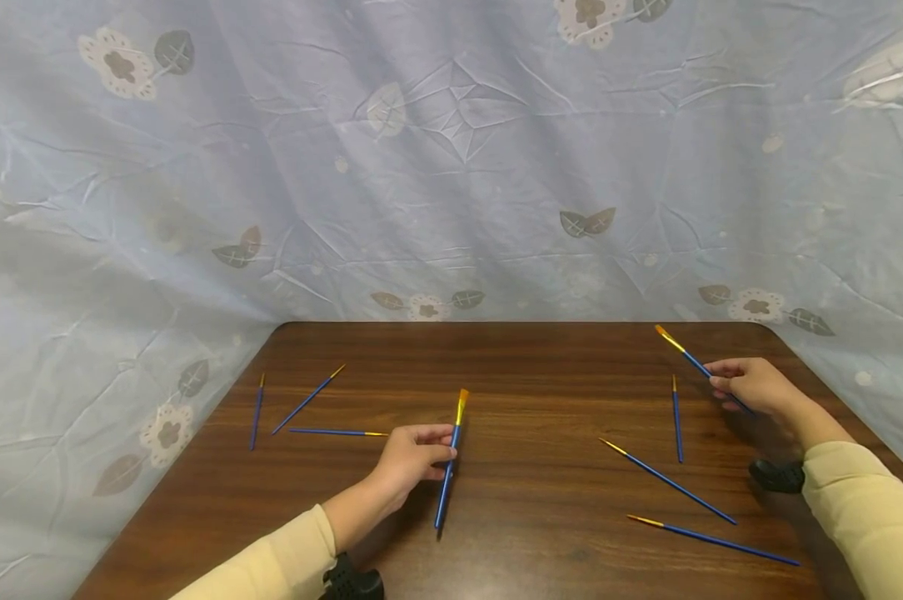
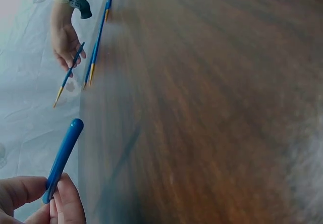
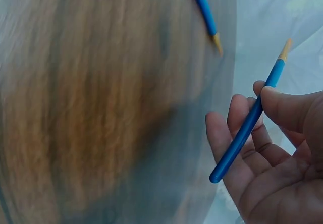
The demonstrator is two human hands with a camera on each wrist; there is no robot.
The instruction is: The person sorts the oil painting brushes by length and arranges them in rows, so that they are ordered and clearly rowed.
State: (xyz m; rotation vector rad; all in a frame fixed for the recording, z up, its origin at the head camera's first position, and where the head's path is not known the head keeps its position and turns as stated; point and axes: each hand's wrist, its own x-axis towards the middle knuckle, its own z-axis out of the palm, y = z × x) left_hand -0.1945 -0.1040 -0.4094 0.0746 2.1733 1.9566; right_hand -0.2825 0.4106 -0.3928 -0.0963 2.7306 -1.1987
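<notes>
My left hand (image 1: pixel 406 460) pinches a blue-handled paintbrush (image 1: pixel 445 490) between thumb and fingers above the middle of the table, its wide orange bristles pointing away from me. In the left wrist view, the rounded handle end (image 2: pixel 65 146) rises from the fingertips. At the far right, my right hand (image 1: pixel 760 387) grips another blue paintbrush (image 1: pixel 695 359) by its handle, bristles toward the back left. The right wrist view shows this handle (image 3: pixel 247 127) under the thumb, lying across the curled fingers. Just left of that hand lies a thin paintbrush (image 1: pixel 677 421).
Three thin paintbrushes lie on the table's left: one near the edge (image 1: pixel 257 413), one slanted (image 1: pixel 309 400), one sideways (image 1: pixel 335 432). Nearer me on the right lie two more paintbrushes, one slanted (image 1: pixel 669 481), one flatter (image 1: pixel 721 542). A patterned cloth (image 1: pixel 496 183) hangs behind the brown table (image 1: pixel 526 500).
</notes>
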